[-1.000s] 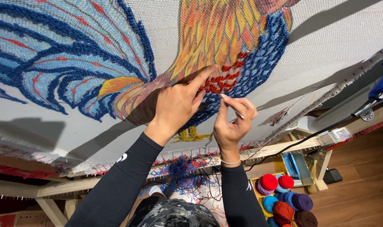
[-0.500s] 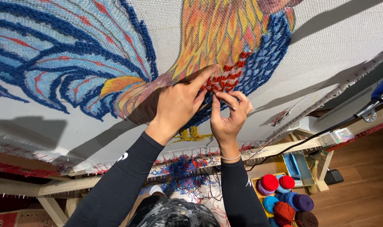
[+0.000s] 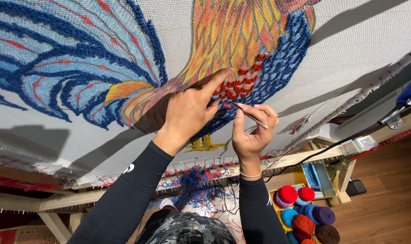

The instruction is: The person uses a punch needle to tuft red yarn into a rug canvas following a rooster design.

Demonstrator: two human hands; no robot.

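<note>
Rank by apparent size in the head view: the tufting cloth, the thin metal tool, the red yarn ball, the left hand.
1. Tufting cloth, fills most of the view.
2. Left hand.
3. Red yarn ball and thin metal tool: unsure; the tool is longer but far slimmer, and nearer the camera.

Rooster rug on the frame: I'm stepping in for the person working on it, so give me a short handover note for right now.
Left hand: flat on the cloth, forefinger on the red tufts.
Right hand: pinching a thin metal tool, tip at the edge of the red tufts.
Done: blue tail, blue scale band and some red tufts on the rooster's body.
Left: orange body and yellow feet appear untufted.
Nearby: yarn balls on the floor, blue tufting gun at right.
</note>
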